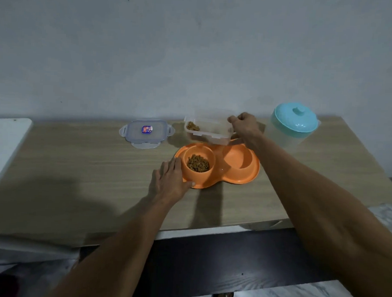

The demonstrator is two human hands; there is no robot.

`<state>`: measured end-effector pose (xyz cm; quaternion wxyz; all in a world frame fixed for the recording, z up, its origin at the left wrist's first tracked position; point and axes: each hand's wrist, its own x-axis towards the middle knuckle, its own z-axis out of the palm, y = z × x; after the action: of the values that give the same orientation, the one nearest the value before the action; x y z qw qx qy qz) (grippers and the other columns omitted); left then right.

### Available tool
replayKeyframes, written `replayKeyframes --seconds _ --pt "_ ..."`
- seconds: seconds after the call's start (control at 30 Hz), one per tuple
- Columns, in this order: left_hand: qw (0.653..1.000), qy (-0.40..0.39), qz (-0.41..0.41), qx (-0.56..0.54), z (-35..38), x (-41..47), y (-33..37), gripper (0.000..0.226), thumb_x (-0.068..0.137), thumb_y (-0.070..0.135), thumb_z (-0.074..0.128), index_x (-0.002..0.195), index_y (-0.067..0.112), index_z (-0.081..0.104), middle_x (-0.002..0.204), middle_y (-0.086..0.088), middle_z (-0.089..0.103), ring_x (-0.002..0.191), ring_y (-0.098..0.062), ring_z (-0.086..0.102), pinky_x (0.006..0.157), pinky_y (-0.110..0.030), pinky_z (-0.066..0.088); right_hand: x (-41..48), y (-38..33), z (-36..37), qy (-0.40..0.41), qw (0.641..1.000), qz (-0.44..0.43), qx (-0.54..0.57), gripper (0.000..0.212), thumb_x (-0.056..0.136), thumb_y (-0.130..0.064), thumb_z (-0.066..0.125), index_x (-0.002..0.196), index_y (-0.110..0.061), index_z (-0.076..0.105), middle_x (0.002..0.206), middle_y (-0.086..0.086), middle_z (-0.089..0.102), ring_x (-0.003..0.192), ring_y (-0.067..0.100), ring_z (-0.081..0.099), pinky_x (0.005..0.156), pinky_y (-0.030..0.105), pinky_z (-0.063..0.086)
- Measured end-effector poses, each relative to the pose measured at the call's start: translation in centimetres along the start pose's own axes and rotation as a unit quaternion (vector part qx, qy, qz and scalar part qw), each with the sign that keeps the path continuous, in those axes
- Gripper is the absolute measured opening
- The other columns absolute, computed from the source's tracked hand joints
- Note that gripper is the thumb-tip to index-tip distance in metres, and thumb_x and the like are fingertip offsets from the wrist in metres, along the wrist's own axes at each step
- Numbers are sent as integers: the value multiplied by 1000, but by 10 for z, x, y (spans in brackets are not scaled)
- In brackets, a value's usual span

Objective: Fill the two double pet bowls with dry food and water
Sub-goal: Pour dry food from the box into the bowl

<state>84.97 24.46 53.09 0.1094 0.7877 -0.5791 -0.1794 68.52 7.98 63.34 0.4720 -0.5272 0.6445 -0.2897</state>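
A: What holds what on the pale wood-grain tabletop (77, 165)?

B: The orange plastic double pet bowl (216, 165) sits near the middle. Its left cup holds a heap of brown dry kibble (198, 163); its right cup (240, 158) looks empty, with no water that I can make out.

A: And the food box?

B: The clear rectangular plastic food container (208, 131) is just behind the bowl, tilted, with a small clump of leftover kibble (192, 126) gathered at its left end. The right hand (244, 125) is closed on the container's right rim, fingers curled over the edge.

A: The other hand?

B: The left hand (170, 178) lies flat and open, fingers together, against the bowl's left edge, with the thumb touching the front rim. It grasps nothing.

A: Any writing?

B: The clear snap-lock lid with grey clips (147, 133) lies flat to the left of the container and carries a small blue-and-red sticker (147, 129); its print is too small to read.

A: What else is around?

B: A translucent plastic jug with a turquoise knobbed lid (292, 128) stands at the right rear, well apart from the bowl; the right forearm crosses in front of the space between them. I cannot tell its water level. A white surface (4, 140) adjoins the table's left side.
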Motion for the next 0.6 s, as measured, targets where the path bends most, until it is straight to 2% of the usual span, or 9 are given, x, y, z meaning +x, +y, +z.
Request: replayKeyframes --seconds 0.07,0.2,0.43,0.6 --pt "1000 -3 -7 5 -1 0 1 90 83 52 67 152 18 20 160 -1 26 147 -26 20 116 -52 20 22 0 12 -3 1000 -1 -13 18 89 -24 61 88 -10 49 97 27 64 58 34 64 58 63 57" --pt "1000 1 -12 10 1 0 1 94 83 54 67 154 19 17 161 1 24 149 -23 16 118 -53 15 51 -1 30 -12 999 -3 -50 19 91 -23 59 83 -10 48 94 23 63 63 37 66 58 56 60" --pt "1000 -7 -25 -1 3 2 0 96 82 53 67 155 20 13 163 1 20 151 -22 12 120 -56 11 69 -5 49 -25 994 -6 -108 18 92 -26 60 96 -8 58 85 15 63 74 37 72 68 52 62" --pt "999 -8 -33 1 4 3 0 95 83 52 67 155 21 13 163 2 20 151 -22 12 120 -55 11 78 6 58 -13 991 -6 -137 25 89 -27 62 100 -5 67 94 19 71 82 38 72 74 49 61"
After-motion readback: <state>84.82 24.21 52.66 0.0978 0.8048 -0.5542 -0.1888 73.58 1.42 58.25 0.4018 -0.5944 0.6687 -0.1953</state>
